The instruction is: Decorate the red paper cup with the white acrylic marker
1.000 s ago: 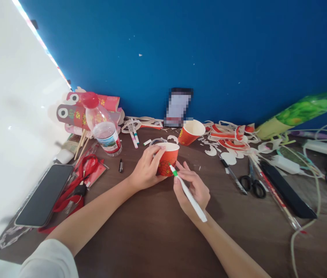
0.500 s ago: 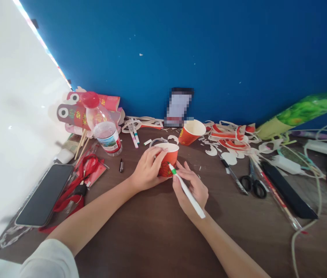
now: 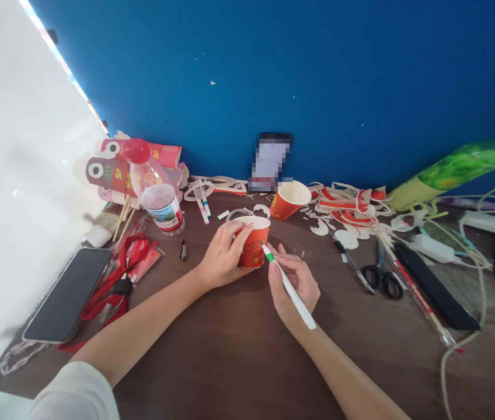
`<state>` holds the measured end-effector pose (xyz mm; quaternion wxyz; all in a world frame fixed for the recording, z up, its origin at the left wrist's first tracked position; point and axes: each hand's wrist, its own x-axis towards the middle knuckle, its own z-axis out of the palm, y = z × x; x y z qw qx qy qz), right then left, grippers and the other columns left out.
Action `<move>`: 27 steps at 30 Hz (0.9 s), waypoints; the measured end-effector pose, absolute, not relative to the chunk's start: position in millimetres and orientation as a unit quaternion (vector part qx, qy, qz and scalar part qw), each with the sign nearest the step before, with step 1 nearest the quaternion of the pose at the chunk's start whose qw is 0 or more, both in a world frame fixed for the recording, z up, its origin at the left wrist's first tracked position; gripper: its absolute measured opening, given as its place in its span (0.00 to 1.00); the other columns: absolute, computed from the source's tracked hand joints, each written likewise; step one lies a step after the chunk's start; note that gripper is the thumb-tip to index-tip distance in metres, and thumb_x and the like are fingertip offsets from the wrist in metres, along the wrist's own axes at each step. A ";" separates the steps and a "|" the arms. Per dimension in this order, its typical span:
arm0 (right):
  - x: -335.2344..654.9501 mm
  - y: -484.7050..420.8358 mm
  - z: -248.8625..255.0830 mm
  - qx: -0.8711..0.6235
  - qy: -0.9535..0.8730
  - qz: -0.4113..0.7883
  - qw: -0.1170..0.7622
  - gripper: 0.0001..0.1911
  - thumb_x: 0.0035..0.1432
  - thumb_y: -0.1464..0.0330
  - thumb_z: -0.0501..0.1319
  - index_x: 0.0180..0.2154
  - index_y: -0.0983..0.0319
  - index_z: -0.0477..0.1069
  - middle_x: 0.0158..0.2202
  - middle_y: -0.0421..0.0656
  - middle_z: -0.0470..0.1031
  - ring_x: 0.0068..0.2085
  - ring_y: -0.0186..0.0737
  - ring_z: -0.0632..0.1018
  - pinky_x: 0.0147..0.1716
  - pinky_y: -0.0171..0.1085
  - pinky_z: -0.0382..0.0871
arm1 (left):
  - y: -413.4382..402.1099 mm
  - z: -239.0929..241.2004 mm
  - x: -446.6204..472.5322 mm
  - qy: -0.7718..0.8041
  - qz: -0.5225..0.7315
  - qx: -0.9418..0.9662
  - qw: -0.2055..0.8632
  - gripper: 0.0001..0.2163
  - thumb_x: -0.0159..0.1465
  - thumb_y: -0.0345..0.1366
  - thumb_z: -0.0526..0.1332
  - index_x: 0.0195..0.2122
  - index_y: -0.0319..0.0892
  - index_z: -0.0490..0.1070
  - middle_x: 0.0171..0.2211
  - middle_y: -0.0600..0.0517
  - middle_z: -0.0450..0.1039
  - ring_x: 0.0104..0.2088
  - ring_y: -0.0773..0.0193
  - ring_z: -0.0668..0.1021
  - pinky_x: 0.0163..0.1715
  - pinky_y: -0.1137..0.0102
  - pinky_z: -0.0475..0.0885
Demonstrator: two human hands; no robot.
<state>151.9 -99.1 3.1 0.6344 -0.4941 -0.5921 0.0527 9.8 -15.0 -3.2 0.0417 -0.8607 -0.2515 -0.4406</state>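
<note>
My left hand (image 3: 225, 254) is wrapped round the left side of an orange-red paper cup (image 3: 255, 242), its thumb lying along the near wall. The cup stands upright on the brown table, with a pale rim and dark line marks on its front. A white marker (image 3: 292, 295) with a green band near its tip is pinched in my right hand (image 3: 297, 286). Its tip points up at the cup's right front wall; whether it touches, I cannot tell. Behind, a second orange paper cup (image 3: 290, 201) leans at a tilt among paper scraps.
Left are a clear bottle (image 3: 164, 213), a phone (image 3: 69, 294) and a red lanyard (image 3: 98, 303). To the right lie a pen (image 3: 353, 265), black-handled scissors (image 3: 383, 280), a black pouch (image 3: 438, 289) and white cables. A blurred screen (image 3: 269, 163) leans on the blue partition (image 3: 247, 70).
My right hand and the marker have shifted slightly right, uncovering more of the cup's front. My left hand keeps its hold on the cup.
</note>
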 end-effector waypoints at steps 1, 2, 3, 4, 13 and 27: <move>151.9 -99.4 2.5 -0.488 -0.592 0.055 0.639 0.09 0.55 0.78 0.60 0.39 0.62 0.69 0.39 0.44 0.77 0.45 0.42 0.80 0.57 0.53 0.69 | -14.8 -3.4 9.6 -0.251 -0.440 -0.862 0.037 0.40 0.56 0.47 0.65 0.64 0.36 0.46 0.50 0.38 0.62 0.55 0.49 0.67 0.55 0.52 0.68; 151.9 -99.8 2.0 -0.482 -0.593 0.055 0.643 0.09 0.55 0.78 0.60 0.39 0.62 0.69 0.40 0.44 0.77 0.45 0.43 0.80 0.58 0.54 0.68 | -14.7 -3.7 9.3 -0.251 -0.437 -0.863 0.031 0.41 0.56 0.46 0.65 0.65 0.37 0.45 0.50 0.38 0.61 0.56 0.48 0.66 0.56 0.50 0.67; 151.9 -100.2 1.6 -0.477 -0.595 0.054 0.645 0.10 0.55 0.78 0.60 0.39 0.63 0.68 0.40 0.44 0.77 0.45 0.43 0.80 0.58 0.55 0.68 | -14.6 -4.1 8.9 -0.251 -0.432 -0.866 0.023 0.41 0.56 0.45 0.65 0.65 0.38 0.44 0.51 0.38 0.60 0.57 0.47 0.65 0.57 0.48 0.65; 151.9 -100.5 1.5 -0.474 -0.598 0.051 0.645 0.10 0.55 0.78 0.60 0.39 0.63 0.68 0.40 0.44 0.77 0.45 0.44 0.80 0.58 0.56 0.67 | -14.4 -4.6 8.4 -0.252 -0.424 -0.870 0.014 0.42 0.56 0.44 0.65 0.66 0.39 0.43 0.52 0.38 0.59 0.58 0.45 0.64 0.58 0.45 0.63; 154.1 -101.0 4.3 -0.465 -0.640 0.010 0.611 0.10 0.52 0.80 0.60 0.37 0.64 0.68 0.36 0.43 0.77 0.45 0.47 0.80 0.57 0.57 0.67 | -13.0 -4.9 7.9 -0.227 -0.425 -0.876 -0.020 0.45 0.57 0.39 0.65 0.67 0.37 0.34 0.53 0.35 0.60 0.56 0.49 0.67 0.51 0.55 0.72; 155.6 -98.8 1.9 -0.476 -0.649 -0.009 0.593 0.09 0.51 0.79 0.61 0.36 0.64 0.69 0.34 0.42 0.77 0.44 0.46 0.81 0.57 0.55 0.68 | -11.1 -5.8 8.4 -0.223 -0.442 -0.868 0.028 0.42 0.58 0.47 0.63 0.66 0.35 0.41 0.55 0.35 0.67 0.58 0.50 0.68 0.55 0.55 0.68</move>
